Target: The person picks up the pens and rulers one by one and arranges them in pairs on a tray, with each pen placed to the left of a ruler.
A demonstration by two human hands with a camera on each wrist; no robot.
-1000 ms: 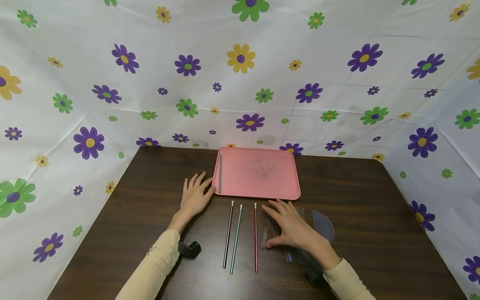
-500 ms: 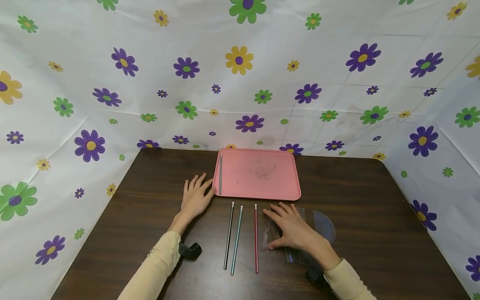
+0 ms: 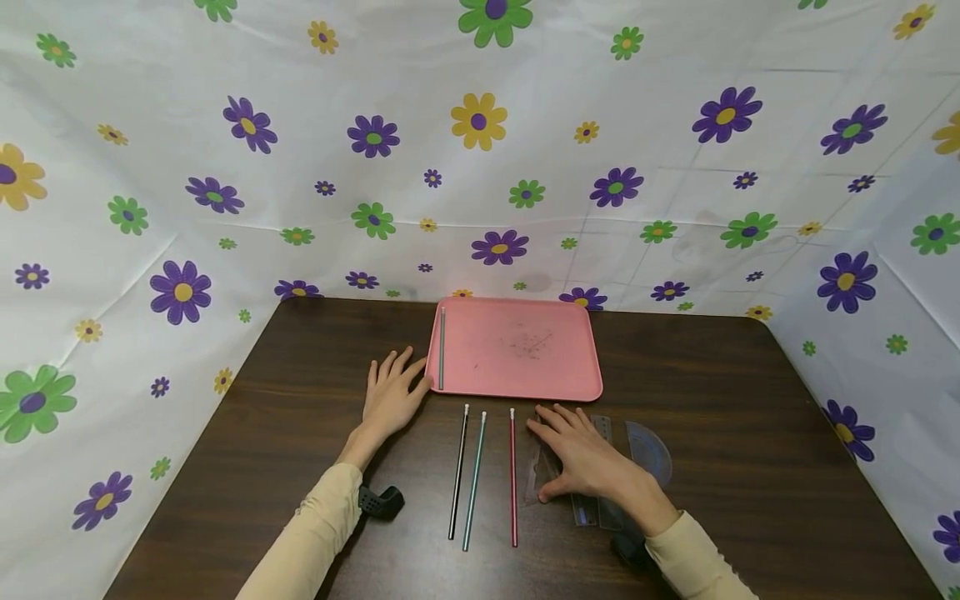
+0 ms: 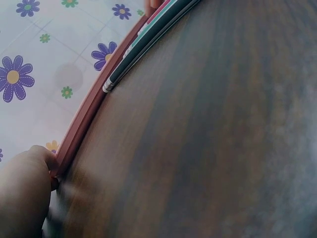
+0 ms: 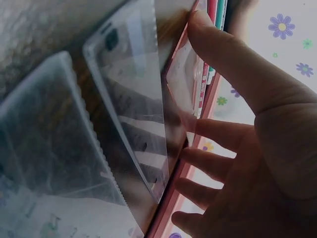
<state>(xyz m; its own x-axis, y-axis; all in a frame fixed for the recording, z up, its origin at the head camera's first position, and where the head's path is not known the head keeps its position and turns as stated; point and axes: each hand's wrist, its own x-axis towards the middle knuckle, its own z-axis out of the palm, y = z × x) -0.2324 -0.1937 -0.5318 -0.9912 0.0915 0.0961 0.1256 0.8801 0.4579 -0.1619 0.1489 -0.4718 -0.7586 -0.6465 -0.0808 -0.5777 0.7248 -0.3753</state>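
Note:
My left hand (image 3: 390, 400) lies on the table at the left front corner of the pink tray (image 3: 525, 375), fingers extended, its thumb at the tray's edge. A teal pencil (image 3: 442, 350) lies inside that tray along the left side. Over a clear plastic set square (image 3: 532, 479) my right hand (image 3: 592, 458) spreads its fingers; in the right wrist view the thumb and index finger are at its two ends. Whether they press on it I cannot tell. Left of the set square lie a red pencil (image 3: 513, 479), a teal pencil (image 3: 473, 487) and a black pencil (image 3: 458, 475).
Under and beside my right hand lie a clear ruler (image 3: 582, 510) and a bluish protractor (image 3: 652, 452). The right wrist view also shows a clear plastic piece (image 5: 49, 139) with a wavy edge. Behind the brown table (image 3: 712, 375) hangs a flowered sheet (image 3: 420, 75).

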